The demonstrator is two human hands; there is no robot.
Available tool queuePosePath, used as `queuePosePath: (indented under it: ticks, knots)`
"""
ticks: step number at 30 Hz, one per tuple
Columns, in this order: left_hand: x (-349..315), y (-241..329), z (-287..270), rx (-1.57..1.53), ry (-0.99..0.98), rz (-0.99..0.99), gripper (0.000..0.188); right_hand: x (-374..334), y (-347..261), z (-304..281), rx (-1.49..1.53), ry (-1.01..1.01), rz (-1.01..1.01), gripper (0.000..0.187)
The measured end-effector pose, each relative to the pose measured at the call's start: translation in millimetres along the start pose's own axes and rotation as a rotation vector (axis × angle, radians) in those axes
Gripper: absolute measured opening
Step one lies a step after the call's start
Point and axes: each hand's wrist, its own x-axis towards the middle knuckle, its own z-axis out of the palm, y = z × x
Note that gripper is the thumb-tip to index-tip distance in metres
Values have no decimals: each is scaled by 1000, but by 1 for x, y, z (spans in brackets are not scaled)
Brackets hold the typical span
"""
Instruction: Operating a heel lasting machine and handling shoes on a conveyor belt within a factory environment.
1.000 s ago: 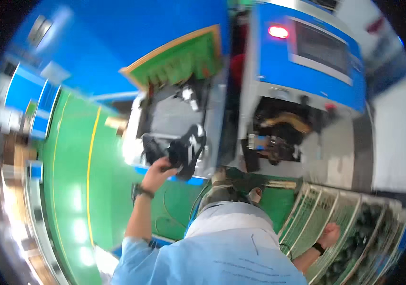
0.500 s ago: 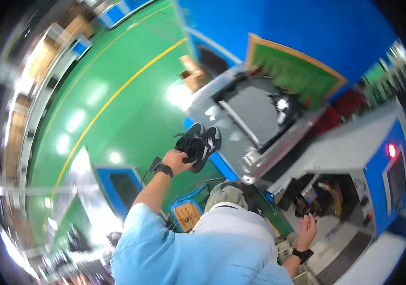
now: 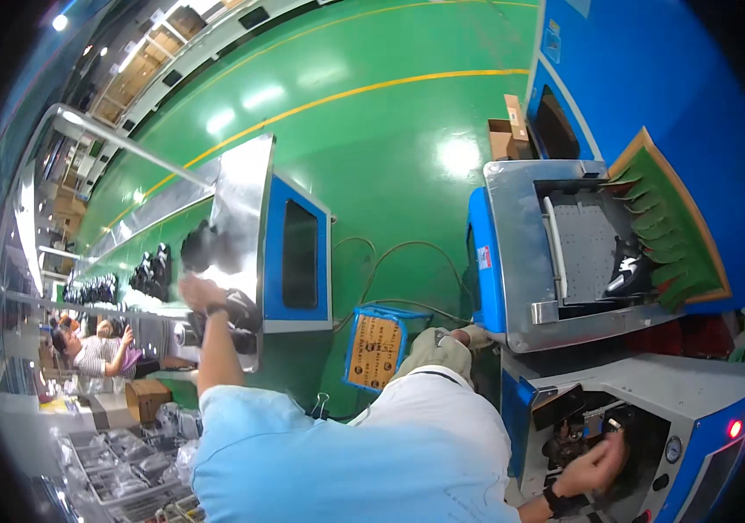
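At the near end of a shiny metal line (image 3: 246,187), my left hand (image 3: 203,293) is stretched out and smeared by motion. A blurred black shoe (image 3: 202,247) lies just beyond its fingers; whether they still touch it I cannot make out. Beside my left wrist is another dark shape (image 3: 243,312), too blurred to name. My right hand (image 3: 595,468) reaches into the opening of a grey and blue machine (image 3: 651,379). Its fingers point up toward dark fittings inside, apart and seemingly holding nothing. A black and white shoe (image 3: 627,268) rests in the grey tray (image 3: 586,248) of the neighbouring machine.
Several black shoes (image 3: 151,272) stand along the line at left. A blue stool with a cardboard top (image 3: 374,350) is near my legs, with a cable (image 3: 416,244) on the green floor. A co-worker (image 3: 98,353) is at far left. A red light (image 3: 735,428) glows at right.
My left hand, gripping a pair of black shoes earlier, has swung left to the metal line. My right hand has moved into the machine opening. The view has turned left.
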Motion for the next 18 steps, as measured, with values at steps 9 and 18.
queuePosePath:
  ticks: [9, 18]
  knots:
    - [-181, 413, -268, -1455, -938, 1209, 40, 165, 54, -4, -735, 279, 214, 49]
    - [-270, 725, -634, -1658, -1470, 1392, 124, 144, 75, 1, -905, 429, 183, 45]
